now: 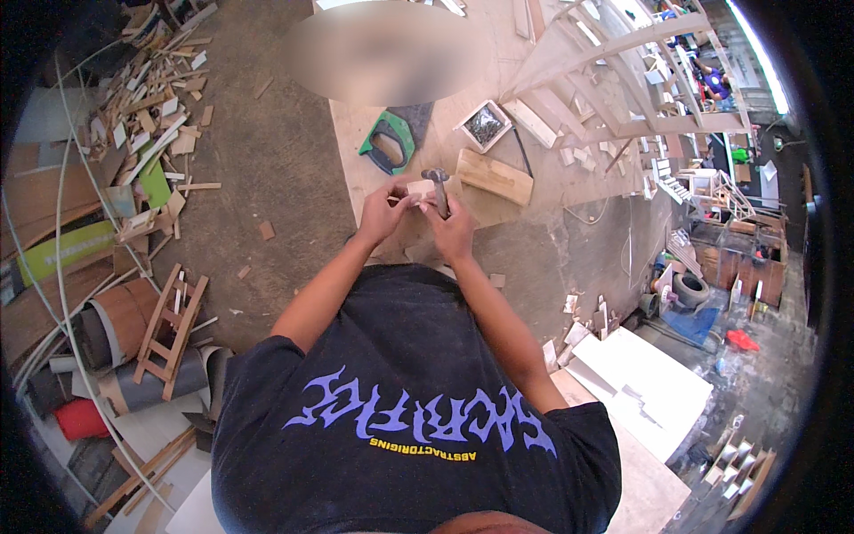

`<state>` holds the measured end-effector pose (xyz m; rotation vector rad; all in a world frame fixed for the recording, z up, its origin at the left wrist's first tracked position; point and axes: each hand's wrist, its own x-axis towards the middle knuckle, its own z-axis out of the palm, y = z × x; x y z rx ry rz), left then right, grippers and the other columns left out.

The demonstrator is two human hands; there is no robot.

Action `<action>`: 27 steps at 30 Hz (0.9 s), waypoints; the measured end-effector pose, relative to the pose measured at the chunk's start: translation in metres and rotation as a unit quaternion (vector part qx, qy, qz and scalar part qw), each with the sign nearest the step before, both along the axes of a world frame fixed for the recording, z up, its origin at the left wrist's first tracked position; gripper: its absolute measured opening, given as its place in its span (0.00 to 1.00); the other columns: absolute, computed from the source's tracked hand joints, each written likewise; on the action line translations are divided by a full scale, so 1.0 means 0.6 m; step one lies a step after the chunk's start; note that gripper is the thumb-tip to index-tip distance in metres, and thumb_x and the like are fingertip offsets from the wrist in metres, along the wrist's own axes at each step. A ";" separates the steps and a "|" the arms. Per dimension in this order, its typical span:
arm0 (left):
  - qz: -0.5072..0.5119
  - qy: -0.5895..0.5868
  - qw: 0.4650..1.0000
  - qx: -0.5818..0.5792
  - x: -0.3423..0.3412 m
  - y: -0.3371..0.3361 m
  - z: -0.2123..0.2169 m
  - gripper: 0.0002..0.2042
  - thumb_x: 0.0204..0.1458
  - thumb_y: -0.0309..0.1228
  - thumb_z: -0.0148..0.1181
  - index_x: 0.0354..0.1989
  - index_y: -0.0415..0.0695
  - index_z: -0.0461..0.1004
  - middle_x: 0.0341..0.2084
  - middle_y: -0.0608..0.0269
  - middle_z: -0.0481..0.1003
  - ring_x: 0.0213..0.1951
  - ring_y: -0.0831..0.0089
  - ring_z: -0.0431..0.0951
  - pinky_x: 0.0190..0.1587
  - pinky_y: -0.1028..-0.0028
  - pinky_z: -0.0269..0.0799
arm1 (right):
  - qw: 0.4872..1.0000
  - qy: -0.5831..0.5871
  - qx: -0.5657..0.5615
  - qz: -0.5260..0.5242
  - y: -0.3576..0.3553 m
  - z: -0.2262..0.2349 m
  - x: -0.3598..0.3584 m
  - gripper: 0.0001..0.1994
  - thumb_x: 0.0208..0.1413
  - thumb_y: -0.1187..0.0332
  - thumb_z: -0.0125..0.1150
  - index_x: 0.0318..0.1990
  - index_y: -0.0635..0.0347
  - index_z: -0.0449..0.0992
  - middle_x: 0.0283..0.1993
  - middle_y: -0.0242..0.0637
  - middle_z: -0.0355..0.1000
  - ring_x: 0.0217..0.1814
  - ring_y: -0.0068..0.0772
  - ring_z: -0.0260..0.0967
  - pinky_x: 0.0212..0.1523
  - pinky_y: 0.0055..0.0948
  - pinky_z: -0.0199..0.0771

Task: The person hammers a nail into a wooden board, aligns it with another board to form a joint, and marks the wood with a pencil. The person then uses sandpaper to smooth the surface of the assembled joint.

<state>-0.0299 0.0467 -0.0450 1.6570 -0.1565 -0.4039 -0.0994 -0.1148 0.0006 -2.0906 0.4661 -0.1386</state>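
- Far left, a heap of wood offcuts [151, 98] lies on the floor; below it a small wooden ladder frame [169, 329] rests on rolled sheets [116, 338]
- The left hand [384, 214] is curled, its fingertips pinching a small pale wooden block [420, 189] held above the near edge of the tabletop [356, 125]
- The block sits between both hands, touching each
- The right hand [455, 231] is closed around the handle of a hammer [438, 189]; the hammer's dark head stands just above the block, handle running down into the fist
- Beyond the hands, a green-handled saw [391, 142] lies on the tabletop; to its right, a small square tray [486, 125] with dark contents; nearer, a flat wooden plank [495, 176]
- Right of the tabletop, a pale wooden stair frame [614, 80] rises; lower right, white boards [640, 383] lie on the floor
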 end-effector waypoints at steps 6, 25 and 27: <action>-0.066 0.090 0.986 -0.120 0.020 0.006 -0.029 0.22 0.63 0.27 0.70 0.64 0.35 0.77 0.35 0.65 0.81 0.36 0.77 0.80 0.41 0.73 0.79 | 0.997 -0.007 0.073 -0.014 -0.005 -0.030 0.006 0.18 0.59 0.56 0.75 0.49 0.59 0.84 0.39 0.41 0.84 0.42 0.38 0.82 0.48 0.37 0.78; -0.079 0.139 0.985 -0.067 0.045 0.012 0.000 0.20 0.59 0.30 0.74 0.58 0.34 0.82 0.35 0.65 0.84 0.34 0.79 0.80 0.38 0.76 0.77 | 0.997 0.061 -0.042 0.008 -0.006 0.022 0.026 0.16 0.58 0.59 0.77 0.45 0.62 0.86 0.36 0.36 0.83 0.39 0.28 0.80 0.45 0.31 0.78; -0.073 0.189 0.973 -0.111 0.050 0.011 -0.011 0.20 0.58 0.29 0.75 0.57 0.34 0.82 0.36 0.65 0.84 0.34 0.79 0.80 0.39 0.77 0.78 | 0.997 0.030 -0.067 0.008 -0.004 0.034 0.017 0.16 0.61 0.58 0.73 0.47 0.63 0.85 0.36 0.41 0.84 0.40 0.36 0.82 0.45 0.36 0.78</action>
